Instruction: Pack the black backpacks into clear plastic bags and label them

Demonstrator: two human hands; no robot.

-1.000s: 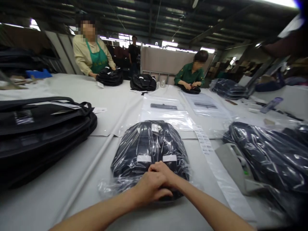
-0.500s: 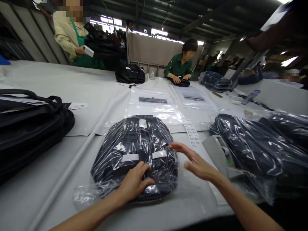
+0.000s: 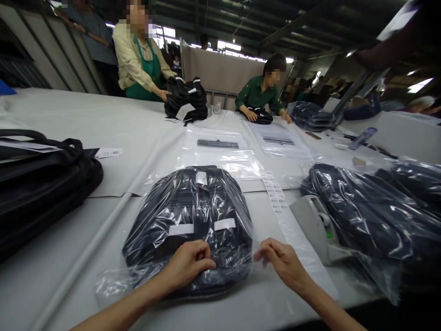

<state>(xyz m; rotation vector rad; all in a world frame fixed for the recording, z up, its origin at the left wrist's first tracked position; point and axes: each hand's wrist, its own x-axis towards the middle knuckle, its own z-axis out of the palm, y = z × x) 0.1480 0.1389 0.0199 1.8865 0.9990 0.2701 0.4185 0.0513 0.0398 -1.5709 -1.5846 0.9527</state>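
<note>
A dark backpack [image 3: 203, 202] lies in front of me inside a clear plastic bag [image 3: 117, 280], with white strips showing on its straps. My left hand [image 3: 189, 264] rests low on the wrapped backpack, fingers curled and thumb drawn in, pinching the plastic. At the right side of the backpack, my right hand [image 3: 279, 262] is closed, its fingertips gripping the loose edge of the plastic bag. The bag's loose end lies crumpled at the lower left.
Black bags [image 3: 41, 179] are stacked at left, plastic-wrapped bags [image 3: 372, 211] at right. Nearby are a grey label dispenser [image 3: 315, 225], a label strip [image 3: 274, 193] and flat plastic bags [image 3: 220, 158]. Across the table, two co-workers [image 3: 143, 64] handle black bags [image 3: 188, 99].
My right hand has moved down and closed at the plastic's edge. My left hand's fingers have curled in. The backpack has shifted slightly toward me. The co-worker at left has set bags on the pile.
</note>
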